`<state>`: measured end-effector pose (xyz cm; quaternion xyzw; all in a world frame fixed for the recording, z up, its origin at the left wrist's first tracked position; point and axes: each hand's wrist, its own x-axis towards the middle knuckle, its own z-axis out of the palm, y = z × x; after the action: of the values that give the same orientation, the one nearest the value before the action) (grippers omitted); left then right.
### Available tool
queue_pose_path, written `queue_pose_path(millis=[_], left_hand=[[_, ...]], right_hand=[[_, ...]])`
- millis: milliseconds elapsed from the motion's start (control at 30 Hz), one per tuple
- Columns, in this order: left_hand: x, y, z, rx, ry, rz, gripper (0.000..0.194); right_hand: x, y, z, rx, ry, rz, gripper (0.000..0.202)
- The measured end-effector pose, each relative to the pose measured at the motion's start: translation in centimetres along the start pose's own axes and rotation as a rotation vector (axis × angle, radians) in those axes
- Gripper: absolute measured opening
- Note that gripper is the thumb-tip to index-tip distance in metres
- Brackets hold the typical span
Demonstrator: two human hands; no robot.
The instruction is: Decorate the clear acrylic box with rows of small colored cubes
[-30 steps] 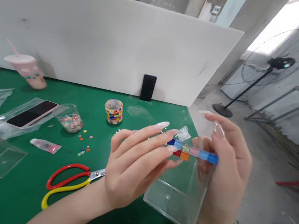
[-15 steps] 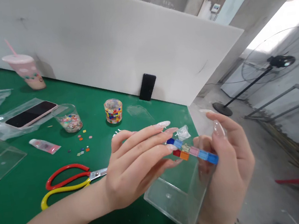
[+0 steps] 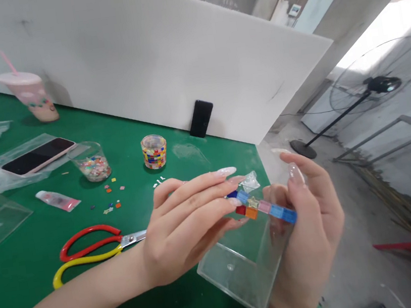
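Note:
A clear plastic box [image 3: 242,279] is tilted above the table, with my right hand [image 3: 313,230] wrapped round its right side. Coloured mosaic tiles [image 3: 275,210] run along its upper edge: blue, light blue, pink and a pale star, with a red and an orange tile [image 3: 251,213] in a second row. My left hand [image 3: 188,222] reaches across from the left, fingertips and thumb closed at the dark blue and red tiles. Those fingers partly hide the row's left end. A crumpled clear scrap [image 3: 249,182] shows just behind the edge.
Red-and-yellow scissors [image 3: 89,254] lie left of my forearm. Beyond are loose tiles [image 3: 111,208], a glue tube [image 3: 58,200], a cup of tiles [image 3: 95,169], a mosaic-covered cup [image 3: 154,153] and a pink drink cup [image 3: 31,97]. A phone [image 3: 201,118] leans on the white partition [image 3: 138,56].
The whole view has shifted slightly, so things sit a little further left. Both hands keep the same hold on the box and tiles.

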<state>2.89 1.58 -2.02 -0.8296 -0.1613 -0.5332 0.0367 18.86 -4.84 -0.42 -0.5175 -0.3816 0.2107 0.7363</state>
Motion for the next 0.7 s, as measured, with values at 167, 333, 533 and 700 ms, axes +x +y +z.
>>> queue_pose_path(millis=[167, 333, 533, 700], left_hand=[[0.0, 0.3, -0.1, -0.010, -0.004, 0.000, 0.009], [-0.1, -0.1, -0.2, -0.084, -0.022, -0.023, 0.004], [-0.1, -0.7, 0.0, -0.196, 0.034, -0.102, 0.018], [-0.1, -0.4, 0.9, -0.043, 0.222, -0.077, 0.019]], right_hand=[[0.1, -0.1, 0.0, 0.006, -0.011, 0.041, 0.021], [0.5, -0.2, 0.2, -0.010, -0.018, 0.029, 0.021], [0.6, -0.4, 0.1, -0.001, -0.045, 0.088, 0.024], [0.5, -0.4, 0.1, 0.031, -0.048, 0.088, 0.023]])
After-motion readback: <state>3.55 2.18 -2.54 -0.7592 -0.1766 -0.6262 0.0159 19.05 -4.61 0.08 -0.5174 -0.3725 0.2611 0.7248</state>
